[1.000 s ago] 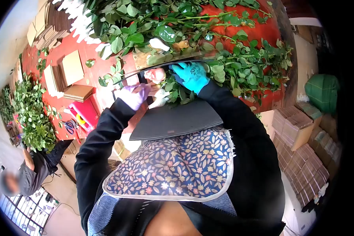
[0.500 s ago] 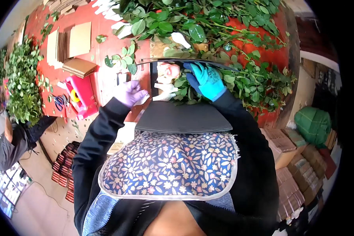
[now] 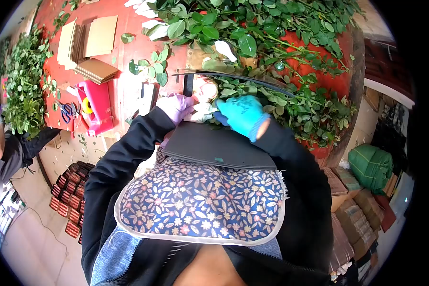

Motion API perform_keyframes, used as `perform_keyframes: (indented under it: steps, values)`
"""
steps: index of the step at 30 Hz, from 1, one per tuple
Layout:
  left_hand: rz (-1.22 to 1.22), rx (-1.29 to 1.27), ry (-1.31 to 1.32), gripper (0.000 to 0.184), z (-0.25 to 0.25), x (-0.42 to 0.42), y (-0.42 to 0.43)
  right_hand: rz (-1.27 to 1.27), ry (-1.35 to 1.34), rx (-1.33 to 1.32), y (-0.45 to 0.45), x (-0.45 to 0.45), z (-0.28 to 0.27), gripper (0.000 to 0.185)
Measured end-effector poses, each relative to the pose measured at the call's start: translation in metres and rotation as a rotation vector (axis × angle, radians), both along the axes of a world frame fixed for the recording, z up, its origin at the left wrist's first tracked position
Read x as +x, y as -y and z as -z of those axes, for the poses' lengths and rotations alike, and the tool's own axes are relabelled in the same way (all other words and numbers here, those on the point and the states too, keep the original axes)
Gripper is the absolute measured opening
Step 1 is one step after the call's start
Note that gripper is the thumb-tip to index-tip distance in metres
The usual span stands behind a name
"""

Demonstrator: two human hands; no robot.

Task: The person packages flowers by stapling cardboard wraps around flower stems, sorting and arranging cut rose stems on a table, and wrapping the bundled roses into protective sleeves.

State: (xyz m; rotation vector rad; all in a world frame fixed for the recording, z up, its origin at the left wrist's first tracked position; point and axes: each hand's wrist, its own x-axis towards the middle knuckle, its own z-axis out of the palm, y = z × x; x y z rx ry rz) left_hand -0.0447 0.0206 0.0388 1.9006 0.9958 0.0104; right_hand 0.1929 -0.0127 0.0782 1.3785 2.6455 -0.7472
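Pale pink roses (image 3: 205, 89), some with white net sleeves (image 3: 199, 112), lie in front of me beside a black strap. My left hand (image 3: 177, 107), in a purple glove, is closed at the left end of a white net, its fingertips partly hidden. My right hand (image 3: 242, 114), in a turquoise glove, bends over the stems and leaves right of the blooms; its fingertips are hidden among them. A stack of black sheets (image 3: 219, 145) rests below both hands, over a floral apron (image 3: 202, 202). A thin dark curved edge (image 3: 243, 81) runs behind the roses.
Leafy rose stems (image 3: 291, 28) cover the back and right of the red table (image 3: 138, 43). At left are cardboard pieces (image 3: 101, 36), a pink tape dispenser (image 3: 96, 109), and scissors (image 3: 69, 112). Stacked cartons (image 3: 360, 219) and a green bundle (image 3: 371, 167) stand right. A person (image 3: 9, 152) is far left.
My left hand has moved right to the white net beside the roses. My right hand has shifted down from the dark edge onto the stems. The view has also shifted.
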Motion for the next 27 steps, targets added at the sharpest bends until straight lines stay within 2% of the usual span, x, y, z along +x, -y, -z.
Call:
perform_keyframes:
  steps: [1,2,5,6,8,9,12,14,15,17,18,19,20,21,22,23,24,25,27]
  values:
    - [0.047,0.124,0.009,0.009,0.003,-0.001,0.002,-0.049,0.092,-0.078,0.000,-0.004,0.013,0.021]
    - [0.093,0.247,0.017,0.009,0.004,-0.002,0.004,-0.072,0.114,-0.042,0.002,-0.005,0.030,0.017]
    - [0.101,0.395,-0.074,0.010,-0.005,-0.014,0.010,-0.107,0.139,0.006,0.006,-0.005,0.045,0.011]
    - [0.083,0.438,0.038,0.012,-0.003,-0.026,0.010,-0.117,0.146,0.019,0.006,-0.006,0.045,0.010]
    - [-0.098,0.627,-0.017,0.012,0.000,-0.068,0.010,-0.098,0.185,-0.031,0.004,-0.007,0.045,0.010]
    - [-0.116,0.695,-0.170,0.012,-0.020,-0.087,0.014,-0.073,0.224,-0.080,0.002,-0.006,0.046,0.009]
    - [-0.103,0.628,-0.327,0.013,-0.039,-0.158,0.066,-0.044,0.170,-0.084,-0.003,-0.007,0.043,0.010]
    - [-0.115,0.462,-0.555,0.016,-0.007,-0.227,0.123,-0.014,0.173,-0.111,-0.004,-0.011,0.046,0.011]
    - [-0.123,0.269,-0.715,0.018,0.014,-0.261,0.144,-0.023,0.172,-0.111,-0.004,-0.012,0.042,0.011]
    - [-0.057,0.259,-0.871,0.027,0.024,-0.269,0.165,-0.010,0.129,0.022,-0.003,-0.014,0.025,0.015]
    - [-0.021,0.235,-0.934,0.032,0.029,-0.270,0.171,-0.045,0.032,0.207,0.000,-0.015,0.020,0.019]
    - [-0.011,0.166,-0.961,0.036,0.042,-0.260,0.173,-0.076,0.038,0.210,0.002,-0.015,0.017,0.019]
    - [0.075,0.023,-0.959,0.031,0.044,-0.237,0.148,-0.106,0.002,0.155,0.004,-0.018,0.015,0.019]
    - [0.085,0.061,-0.842,0.027,0.035,-0.210,0.122,-0.136,-0.033,0.100,0.004,-0.022,0.013,0.019]
    - [-0.073,0.044,-0.547,0.023,0.011,-0.168,0.086,-0.119,0.027,-0.036,0.003,-0.025,0.024,0.018]
    - [-0.149,0.061,-0.388,0.022,-0.013,-0.132,0.061,-0.128,0.120,-0.080,0.004,-0.029,0.028,0.018]
    - [-0.060,0.207,-0.051,0.021,0.008,-0.119,0.049,-0.139,0.104,-0.031,0.009,-0.028,0.037,0.018]
    - [-0.036,0.169,0.094,0.022,0.003,-0.098,0.032,-0.143,0.083,0.020,0.013,-0.028,0.040,0.019]
    - [-0.061,0.048,0.100,0.026,-0.007,-0.065,0.014,-0.146,0.146,-0.046,0.009,-0.034,0.022,0.019]
